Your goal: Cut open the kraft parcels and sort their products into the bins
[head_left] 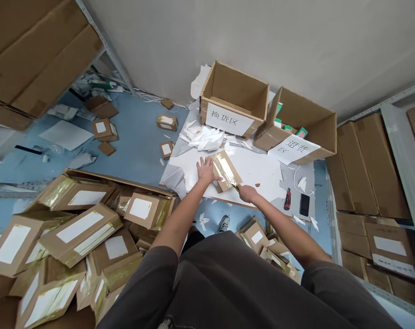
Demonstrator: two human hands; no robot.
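Observation:
A taped cardboard box [229, 170] lies on the white table [258, 167] in front of me, with shiny clear tape along its top. My left hand [206, 170] presses on the box's left side, fingers spread, holding nothing. In my right hand [247, 193] is a utility knife [235, 187], gripped in closed fingers. Its tip meets the box near the right front edge of the tape; whether the blade has gone through cannot be seen. Crumpled white paper scraps [207, 138] lie just behind the box.
Two open cartons with paper signs, an exchange-labelled one [234, 93] and a return-labelled one [308, 114], stand at the table's back. A red-black tool [287, 199] and a phone [304, 205] lie right. A large carton of parcels [87, 224] fills the left; shelves [395, 137] flank the right.

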